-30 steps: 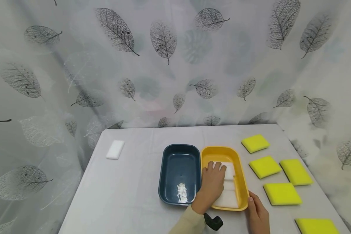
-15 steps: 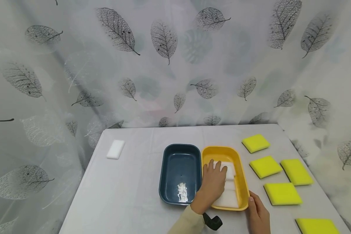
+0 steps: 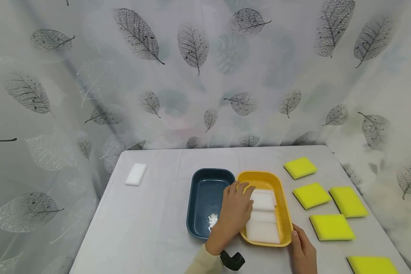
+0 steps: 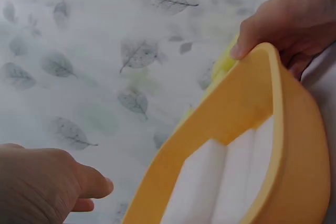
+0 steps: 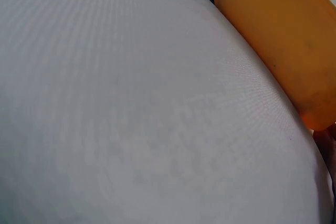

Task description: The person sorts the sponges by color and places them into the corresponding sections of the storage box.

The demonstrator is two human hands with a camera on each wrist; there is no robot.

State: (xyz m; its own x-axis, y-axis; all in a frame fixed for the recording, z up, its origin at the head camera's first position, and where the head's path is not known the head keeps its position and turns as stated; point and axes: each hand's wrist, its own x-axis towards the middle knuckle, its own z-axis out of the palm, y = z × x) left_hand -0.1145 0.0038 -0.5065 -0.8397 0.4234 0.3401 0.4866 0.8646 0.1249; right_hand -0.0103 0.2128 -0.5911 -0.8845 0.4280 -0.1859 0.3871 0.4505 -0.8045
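My left hand (image 3: pixel 235 207) hovers above the side where the dark blue tray (image 3: pixel 204 190) meets the yellow tray (image 3: pixel 258 176), fingers spread and relaxed, holding nothing. White sponges (image 3: pixel 263 200) lie in a row inside the yellow tray; three show in the left wrist view, the nearest one a sponge (image 4: pixel 195 179) just right of the left hand (image 4: pixel 44 184). At the tray's near right corner my right hand (image 3: pixel 303 249) grips the wall, thumb at the rim. The right wrist view catches mostly white cloth and the yellow tray's outer wall (image 5: pixel 283 40).
Another white sponge (image 3: pixel 136 174) lies at the table's far left. Several yellow sponges with dark undersides, among them a yellow sponge (image 3: pixel 331 227), are spread right of the trays. A leaf-print curtain (image 3: pixel 191 83) hangs behind and beside the white-covered table (image 3: pixel 150 224).
My left hand has come off the white sponges and moved left, toward the blue tray, with nothing in it. The right hand keeps its grip on the yellow tray.
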